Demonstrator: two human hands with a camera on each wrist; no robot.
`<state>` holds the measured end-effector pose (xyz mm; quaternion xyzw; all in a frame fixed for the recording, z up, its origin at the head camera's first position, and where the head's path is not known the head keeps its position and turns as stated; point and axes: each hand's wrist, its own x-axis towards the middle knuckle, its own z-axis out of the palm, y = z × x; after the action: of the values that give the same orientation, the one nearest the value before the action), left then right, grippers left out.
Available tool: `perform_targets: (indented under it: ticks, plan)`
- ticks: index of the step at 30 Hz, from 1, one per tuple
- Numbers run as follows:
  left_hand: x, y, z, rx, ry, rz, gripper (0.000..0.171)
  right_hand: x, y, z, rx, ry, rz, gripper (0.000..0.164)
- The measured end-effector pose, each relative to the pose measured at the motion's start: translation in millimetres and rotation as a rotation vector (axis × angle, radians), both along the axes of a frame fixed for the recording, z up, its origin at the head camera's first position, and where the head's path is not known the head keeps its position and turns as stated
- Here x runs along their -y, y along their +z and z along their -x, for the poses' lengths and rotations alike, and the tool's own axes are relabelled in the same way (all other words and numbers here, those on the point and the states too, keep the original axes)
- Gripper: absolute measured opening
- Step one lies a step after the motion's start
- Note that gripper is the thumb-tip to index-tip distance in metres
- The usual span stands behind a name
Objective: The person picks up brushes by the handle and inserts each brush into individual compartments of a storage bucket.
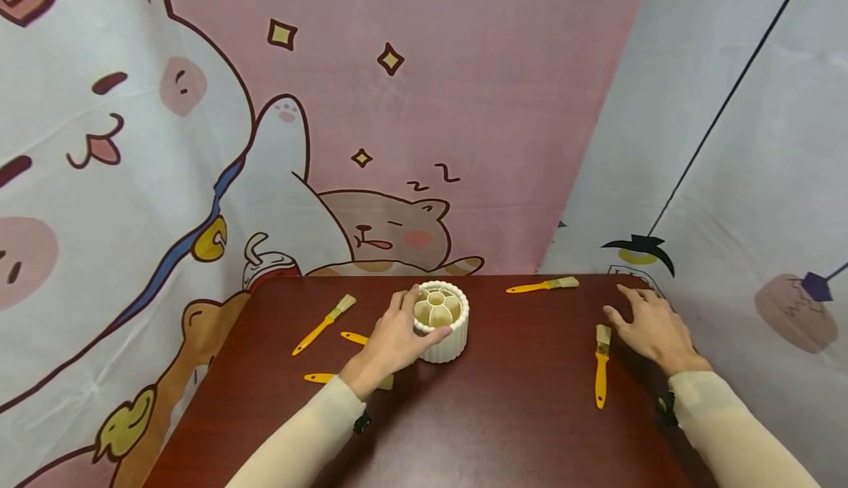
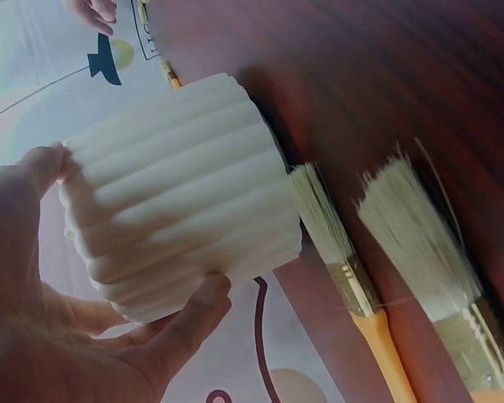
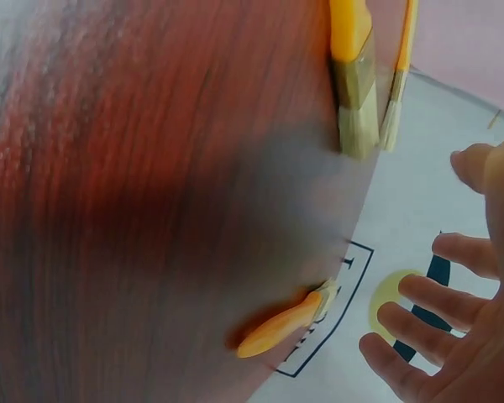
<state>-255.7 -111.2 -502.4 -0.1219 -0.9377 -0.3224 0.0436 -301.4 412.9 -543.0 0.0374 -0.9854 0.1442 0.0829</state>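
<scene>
A white ribbed pen holder point(image 1: 445, 341), divided inside into petal-shaped compartments, stands upright on the dark red table point(image 1: 510, 414). My left hand point(image 1: 392, 337) grips it from the left, thumb at the near side of the rim and fingers round the far side. In the left wrist view the thumb and fingers lie against the ribbed wall of the holder. Over at the right edge of the table, my right hand point(image 1: 652, 330) hovers with fingers spread and holds nothing. A yellow-handled paintbrush point(image 1: 601, 366) lies just left of it; another paintbrush point(image 3: 286, 326) shows below it in the right wrist view.
Left of the holder lie a slanted paintbrush point(image 1: 324, 324) and two more paintbrushes, partly hidden by my left hand and forearm. Another paintbrush point(image 1: 543, 285) lies by the table's back edge. A cartoon-printed cloth point(image 1: 490, 105) hangs behind and beside the table.
</scene>
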Motion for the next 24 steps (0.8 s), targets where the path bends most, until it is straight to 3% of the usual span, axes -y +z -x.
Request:
perform_targets:
  ticks: [24]
  plan:
    - [-18.7,0.0,-24.3,-0.009,-0.067,0.035,0.116,-36.1,-11.1,9.1,0.101,-0.091,-0.038,0.077]
